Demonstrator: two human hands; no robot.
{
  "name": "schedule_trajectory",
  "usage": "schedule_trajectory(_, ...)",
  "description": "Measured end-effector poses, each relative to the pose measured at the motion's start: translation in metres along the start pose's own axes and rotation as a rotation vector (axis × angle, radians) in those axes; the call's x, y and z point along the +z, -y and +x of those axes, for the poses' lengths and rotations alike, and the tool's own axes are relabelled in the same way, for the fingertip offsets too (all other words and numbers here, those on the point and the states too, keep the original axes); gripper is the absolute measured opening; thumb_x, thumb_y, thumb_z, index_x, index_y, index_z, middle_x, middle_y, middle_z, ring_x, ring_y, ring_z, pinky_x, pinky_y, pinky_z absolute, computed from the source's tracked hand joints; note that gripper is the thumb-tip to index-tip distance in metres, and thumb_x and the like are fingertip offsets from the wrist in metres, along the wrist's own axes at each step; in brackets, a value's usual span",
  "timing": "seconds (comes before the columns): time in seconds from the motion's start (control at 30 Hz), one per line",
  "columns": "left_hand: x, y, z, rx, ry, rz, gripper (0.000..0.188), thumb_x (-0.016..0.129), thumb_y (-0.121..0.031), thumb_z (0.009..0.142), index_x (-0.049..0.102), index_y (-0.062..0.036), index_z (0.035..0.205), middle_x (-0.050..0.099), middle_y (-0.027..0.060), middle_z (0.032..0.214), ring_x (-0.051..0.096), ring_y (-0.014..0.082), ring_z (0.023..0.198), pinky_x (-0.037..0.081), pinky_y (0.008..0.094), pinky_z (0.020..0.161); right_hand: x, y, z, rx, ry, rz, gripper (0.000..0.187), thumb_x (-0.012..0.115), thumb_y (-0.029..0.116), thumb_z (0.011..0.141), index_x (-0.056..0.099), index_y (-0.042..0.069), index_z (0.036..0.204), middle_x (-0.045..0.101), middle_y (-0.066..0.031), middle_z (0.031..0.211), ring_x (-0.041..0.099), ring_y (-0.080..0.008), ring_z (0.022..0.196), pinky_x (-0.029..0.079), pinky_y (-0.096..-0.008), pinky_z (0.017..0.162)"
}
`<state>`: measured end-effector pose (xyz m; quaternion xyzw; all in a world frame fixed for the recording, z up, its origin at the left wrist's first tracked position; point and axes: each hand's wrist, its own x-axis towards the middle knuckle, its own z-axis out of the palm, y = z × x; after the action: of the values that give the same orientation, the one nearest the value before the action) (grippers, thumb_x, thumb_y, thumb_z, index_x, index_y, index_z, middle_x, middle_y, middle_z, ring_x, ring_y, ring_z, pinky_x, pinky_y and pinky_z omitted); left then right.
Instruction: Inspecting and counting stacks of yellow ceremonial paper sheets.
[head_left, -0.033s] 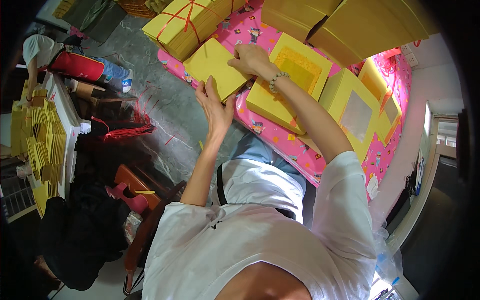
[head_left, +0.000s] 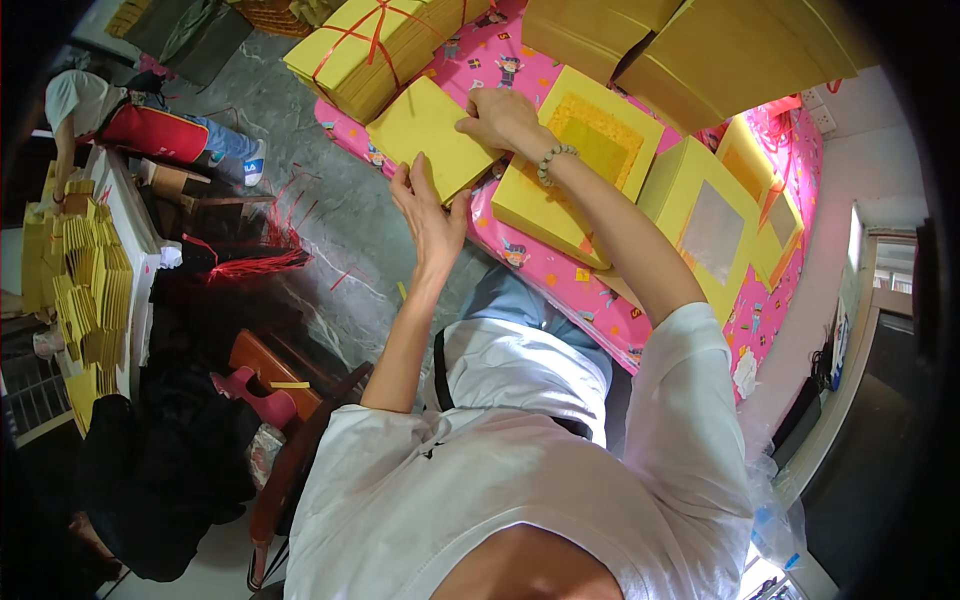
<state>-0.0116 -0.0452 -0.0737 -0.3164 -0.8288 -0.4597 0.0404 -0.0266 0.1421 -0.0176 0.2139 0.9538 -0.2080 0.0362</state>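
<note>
A stack of yellow paper [head_left: 425,125] lies at the near left end of a table with a pink patterned cover [head_left: 590,300]. My left hand [head_left: 432,212] rests against the stack's near corner, fingers stretched and thumb apart. My right hand [head_left: 505,120], a beaded bracelet on its wrist, is closed over the stack's right edge with curled fingers. Whatever lies in those fingers is hidden. Just right of the stack, beneath my right forearm, sits a thicker yellow stack [head_left: 545,215] with an orange and gold square on top.
A bundle of yellow paper [head_left: 350,60] tied with red string stands at the back left. Tall yellow stacks [head_left: 720,60] fill the back right; another stack [head_left: 655,215] bears a silvery square. A person [head_left: 85,105] works at a white table [head_left: 125,270] far left. Red strings [head_left: 265,262] hang nearby.
</note>
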Motion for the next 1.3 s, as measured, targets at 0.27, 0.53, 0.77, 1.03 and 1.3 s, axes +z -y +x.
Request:
schedule_trajectory(0.27, 0.006, 0.005, -0.001, 0.006, -0.044, 0.025, 0.079, 0.073, -0.004, 0.071, 0.031, 0.0013, 0.137, 0.026, 0.0310, 0.129, 0.034, 0.0449, 0.114, 0.030, 0.0493, 0.100, -0.008, -0.001, 0.008, 0.050, 0.099, 0.008, 0.037, 0.068, 0.033, 0.078, 0.065, 0.009, 0.106, 0.067, -0.0115, 0.105, 0.063, -0.0295, 0.101, 0.050, -0.0426, 0.083)
schedule_trajectory(0.53, 0.006, 0.004, -0.001, 0.001, -0.047, 0.067, 0.080, 0.075, -0.006, 0.070, 0.031, 0.0004, 0.137, 0.028, 0.0311, 0.128, 0.034, 0.0450, 0.114, 0.030, 0.0510, 0.099, -0.013, 0.003, 0.020, -0.014, 0.233, -0.128, 0.038, 0.067, 0.028, 0.081, 0.061, 0.013, 0.116, 0.065, -0.0092, 0.110, 0.060, -0.0283, 0.106, 0.050, -0.0438, 0.084)
schedule_trajectory(0.77, 0.006, 0.003, 0.000, -0.071, -0.048, -0.002, 0.083, 0.075, -0.008, 0.070, 0.030, -0.0004, 0.138, 0.025, 0.0310, 0.131, 0.033, 0.0446, 0.118, 0.029, 0.0490, 0.102, -0.006, -0.010, 0.026, -0.136, 0.177, -0.097, 0.030, 0.063, 0.030, 0.082, 0.057, 0.007, 0.101, 0.065, -0.0118, 0.091, 0.062, -0.0304, 0.089, 0.047, -0.0426, 0.074)
schedule_trajectory(1.03, 0.006, 0.004, 0.000, -0.061, -0.017, 0.063, 0.081, 0.076, -0.011, 0.070, 0.032, -0.0015, 0.138, 0.026, 0.0300, 0.131, 0.031, 0.0444, 0.121, 0.028, 0.0493, 0.103, -0.007, -0.020, 0.028, -0.220, 0.166, 0.020, 0.029, 0.067, 0.030, 0.080, 0.056, 0.005, 0.090, 0.063, -0.0134, 0.083, 0.060, -0.0306, 0.080, 0.045, -0.0421, 0.070)
schedule_trajectory(1.3, 0.004, 0.003, 0.002, -0.084, 0.004, 0.059, 0.079, 0.076, -0.011, 0.069, 0.035, -0.0027, 0.137, 0.029, 0.0293, 0.129, 0.033, 0.0427, 0.119, 0.028, 0.0491, 0.102, -0.014, -0.008, 0.028, -0.168, 0.209, -0.085, 0.027, 0.067, 0.028, 0.080, 0.063, 0.008, 0.097, 0.066, -0.0122, 0.096, 0.061, -0.0301, 0.096, 0.048, -0.0433, 0.080)
